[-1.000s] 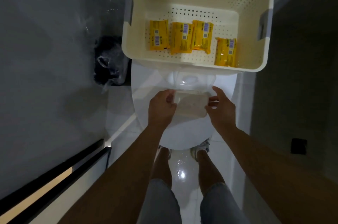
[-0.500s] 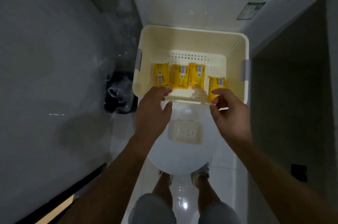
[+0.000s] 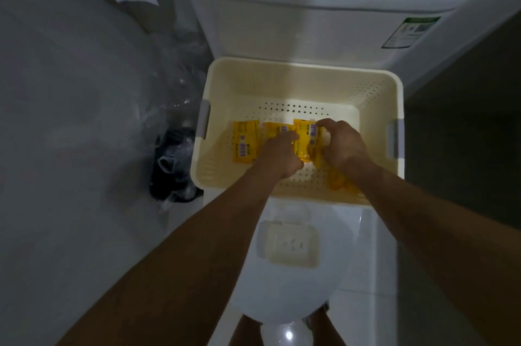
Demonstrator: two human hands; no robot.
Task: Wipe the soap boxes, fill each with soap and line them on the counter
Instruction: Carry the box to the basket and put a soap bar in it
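A cream perforated basket [image 3: 282,83] sits on the closed toilet lid, holding several yellow wrapped soap bars. My left hand [image 3: 277,155] and my right hand [image 3: 342,145] are both inside it, gripping one yellow soap packet [image 3: 307,136] between them. Another packet [image 3: 245,141] lies flat at the left, and one more [image 3: 339,184] shows under my right wrist. A clear open soap box [image 3: 289,244] lies on the toilet lid [image 3: 282,289], nearer me than the basket and apart from both hands.
The toilet tank [image 3: 310,21] stands behind the basket. A black bin with a clear plastic liner [image 3: 174,165] sits on the floor to the left. A grey wall runs along the left, and a dark wall along the right.
Both hands let go of the clear soap box on the toilet lid, reached forward into the basket and took hold of a yellow soap packet. The camera tilted up toward the tank.
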